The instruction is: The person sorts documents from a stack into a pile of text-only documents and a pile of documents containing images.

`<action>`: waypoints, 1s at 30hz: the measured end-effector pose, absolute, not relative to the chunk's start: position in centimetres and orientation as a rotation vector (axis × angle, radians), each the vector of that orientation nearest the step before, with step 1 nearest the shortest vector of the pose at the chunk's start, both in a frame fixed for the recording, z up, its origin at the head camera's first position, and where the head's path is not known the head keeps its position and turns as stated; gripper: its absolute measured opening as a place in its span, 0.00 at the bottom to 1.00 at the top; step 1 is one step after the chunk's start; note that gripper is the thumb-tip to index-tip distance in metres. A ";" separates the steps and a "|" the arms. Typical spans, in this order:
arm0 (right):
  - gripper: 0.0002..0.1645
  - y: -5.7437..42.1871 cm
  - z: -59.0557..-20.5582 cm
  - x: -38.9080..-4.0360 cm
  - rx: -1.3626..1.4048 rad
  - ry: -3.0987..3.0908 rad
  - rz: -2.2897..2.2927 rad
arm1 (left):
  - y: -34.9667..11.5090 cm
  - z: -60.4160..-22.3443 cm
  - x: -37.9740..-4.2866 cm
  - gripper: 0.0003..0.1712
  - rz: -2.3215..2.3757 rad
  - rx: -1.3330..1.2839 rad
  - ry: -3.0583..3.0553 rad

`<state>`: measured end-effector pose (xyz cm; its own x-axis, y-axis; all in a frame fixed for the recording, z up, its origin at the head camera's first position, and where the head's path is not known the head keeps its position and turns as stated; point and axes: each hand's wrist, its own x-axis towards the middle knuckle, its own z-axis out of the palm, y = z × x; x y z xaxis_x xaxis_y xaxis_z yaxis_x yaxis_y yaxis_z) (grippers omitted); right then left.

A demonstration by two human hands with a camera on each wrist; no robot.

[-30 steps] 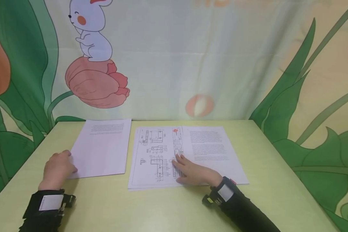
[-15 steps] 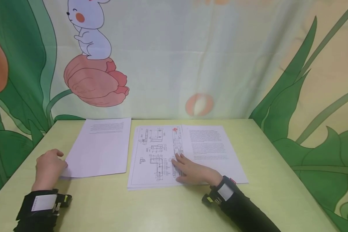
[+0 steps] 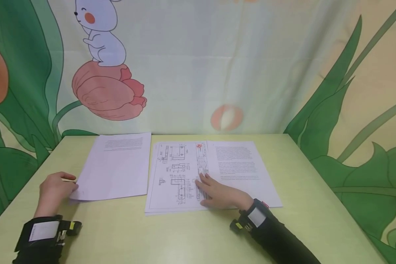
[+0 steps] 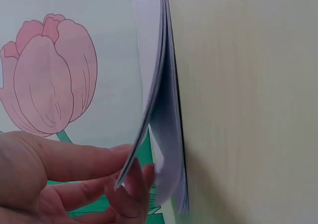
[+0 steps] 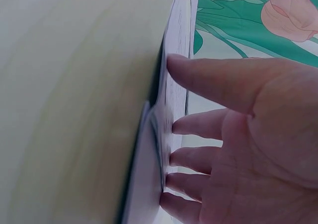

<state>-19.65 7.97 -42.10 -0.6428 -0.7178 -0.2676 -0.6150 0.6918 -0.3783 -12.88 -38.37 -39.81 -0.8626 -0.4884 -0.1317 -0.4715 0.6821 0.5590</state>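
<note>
At the near left corner of the left stack of printed sheets (image 3: 115, 168), my left hand (image 3: 55, 189) pinches a few sheets between thumb and fingers. The left wrist view shows this pinched corner (image 4: 141, 134) bent up, with lower sheets (image 4: 171, 149) hanging apart beneath it. My right hand (image 3: 219, 192) lies with spread fingers on the sheet with technical drawings (image 3: 171, 176). In the right wrist view the thumb and fingertips (image 5: 180, 127) touch the paper face. A text page (image 3: 239, 161) lies to the right of the drawing, partly under my right hand and wrist.
A pale yellow-green table (image 3: 158, 238) carries all the papers. Its far edge meets a printed cloth backdrop (image 3: 184, 73) with a rabbit and tulips. A narrow strip of table separates the left stack from the drawings. Both wrists wear black camera straps.
My left hand has shifted left along with the near corner of the left stack and pinches that corner. The stack's far edge has tilted slightly. The right hand stays in place.
</note>
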 end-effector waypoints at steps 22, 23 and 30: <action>0.43 8.1 -42.2 -19.9 -1.042 2.513 -0.332 | -38.1 -40.0 -13.7 0.38 -1.174 0.838 -2.939; 0.43 8.1 -42.2 -19.9 -1.036 2.509 -0.335 | -38.0 -40.1 -13.7 0.35 -1.129 0.827 -2.932; 0.43 8.2 -42.6 -20.0 -1.052 2.502 -0.326 | -37.6 -39.8 -13.1 0.19 -1.016 0.742 -2.853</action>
<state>-20.00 8.17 -42.58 -0.6338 -0.7230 -0.2749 -0.6283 0.6885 -0.3623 -13.12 -37.60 -39.85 -0.8865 -0.4431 -0.1334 -0.4276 0.6743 0.6020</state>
